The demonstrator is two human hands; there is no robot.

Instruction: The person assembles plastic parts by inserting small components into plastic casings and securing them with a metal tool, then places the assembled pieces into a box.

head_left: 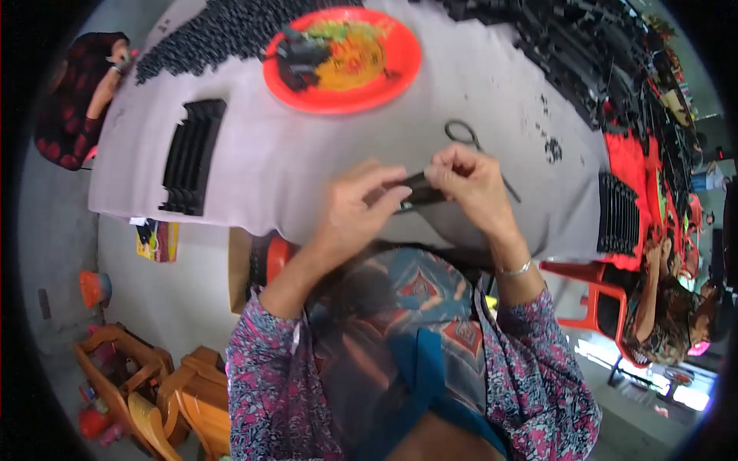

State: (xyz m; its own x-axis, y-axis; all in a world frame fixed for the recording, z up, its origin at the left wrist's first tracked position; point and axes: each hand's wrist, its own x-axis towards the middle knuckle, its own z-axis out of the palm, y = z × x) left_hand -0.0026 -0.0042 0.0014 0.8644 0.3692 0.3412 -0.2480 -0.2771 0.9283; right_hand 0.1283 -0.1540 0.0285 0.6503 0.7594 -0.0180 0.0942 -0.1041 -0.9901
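Observation:
Both my hands are raised near the table's front edge, pinching a small dark strip-like piece [419, 192] between them. My left hand [355, 203] has thumb and fingers closed on its left end. The fingertips of my right hand [473, 188] are pressed together on its right end. Motion blur and the fingers hide its exact kind. A thin black rod with a looped end [461, 132] lies on the cloth just beyond my right hand, partly hidden by it.
A red round tray [284, 96] holds black pieces on the grey-clothed table [330, 142]. Black strips stand in stacks at left [192, 157] and right [619, 213]. Black part heaps lie far left [207, 38] and far right [569, 58]. A red stool [588, 296] stands right; people sit both sides.

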